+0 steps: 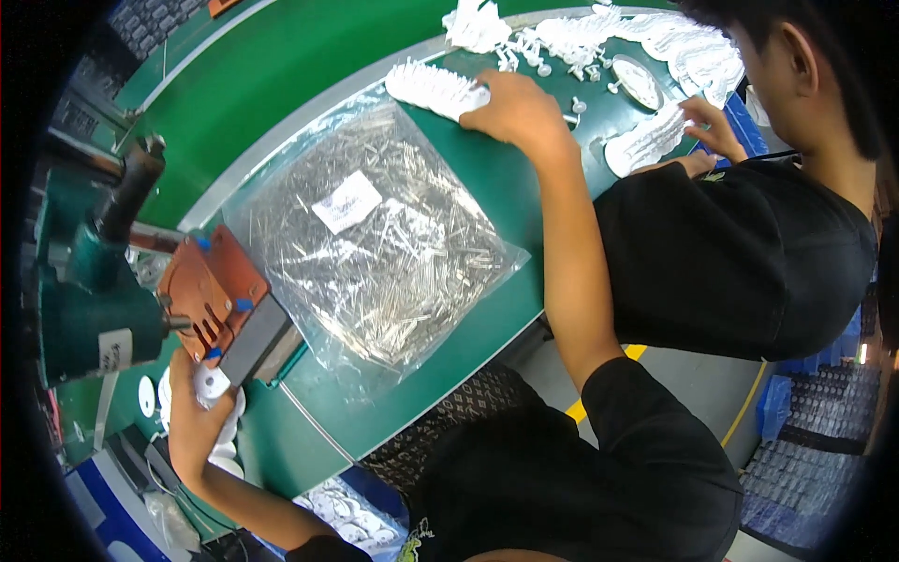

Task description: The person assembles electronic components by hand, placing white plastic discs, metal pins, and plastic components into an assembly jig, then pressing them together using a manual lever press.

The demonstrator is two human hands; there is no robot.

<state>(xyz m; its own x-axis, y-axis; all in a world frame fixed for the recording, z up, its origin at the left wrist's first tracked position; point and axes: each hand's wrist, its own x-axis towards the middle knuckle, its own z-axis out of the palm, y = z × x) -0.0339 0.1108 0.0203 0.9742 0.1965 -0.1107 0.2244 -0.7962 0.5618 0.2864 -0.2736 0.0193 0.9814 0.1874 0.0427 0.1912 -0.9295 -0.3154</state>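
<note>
My left hand (198,421) is at the lower left, beside a green bench press (98,290) with an orange-brown guard plate (201,290). Thumb and fingers close around a white round disc (212,381) under the guard; the fingertips are partly hidden. More white discs (225,451) lie under and beside that hand. My right hand (518,108) reaches across the bench and grips the near end of a long white strip of upright plastic pins (431,89). Between my hands lies a clear plastic bag (403,244) full of thin metal pins, with a white paper label (346,201) on it.
White stemmed plastic parts (534,51) and a white dish (639,82) are at the far right. A co-worker (740,244) at my right handles another white strip (646,140). A bag of white discs (351,510) sits below the bench edge. The green bench (323,436) curves away left.
</note>
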